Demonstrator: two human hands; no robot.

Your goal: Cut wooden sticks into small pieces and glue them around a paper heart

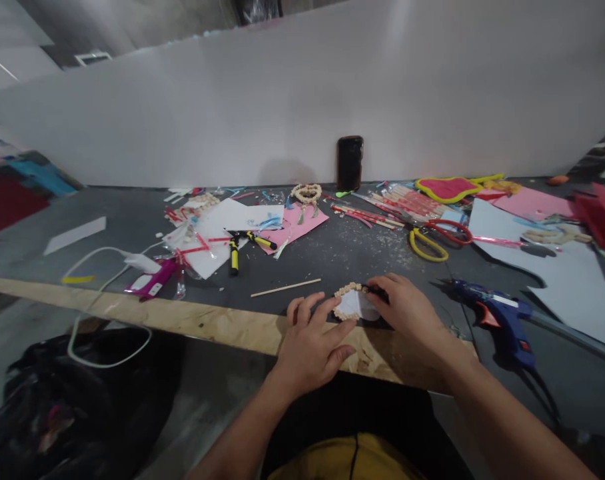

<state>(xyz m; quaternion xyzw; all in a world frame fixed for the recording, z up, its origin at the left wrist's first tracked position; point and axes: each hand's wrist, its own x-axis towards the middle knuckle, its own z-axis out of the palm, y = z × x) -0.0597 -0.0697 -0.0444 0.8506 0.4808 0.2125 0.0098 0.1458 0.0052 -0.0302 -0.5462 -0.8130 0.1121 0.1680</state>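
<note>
A small ring of pale wooden beads (348,318) lies at the table's front edge with white paper (350,303) inside it. My left hand (315,337) has its fingers spread, the fingertips resting on the ring's left and lower rim. From the right, my right hand (407,308) reaches in with thumb and fingers closed around a slim black thing (376,291) beside the ring. Its kind is hard to make out, being mostly covered by the fingers. A thin wooden stick (285,288) lies to the left of the ring.
A blue glue gun (502,313) lies to the right, near red-and-yellow-handled scissors (427,243). Yellow-and-black pliers (235,252), papers and a pink sheet (302,227) lie left of centre. A phone (349,163) leans on the back wall. A white cable (77,320) hangs over the front edge.
</note>
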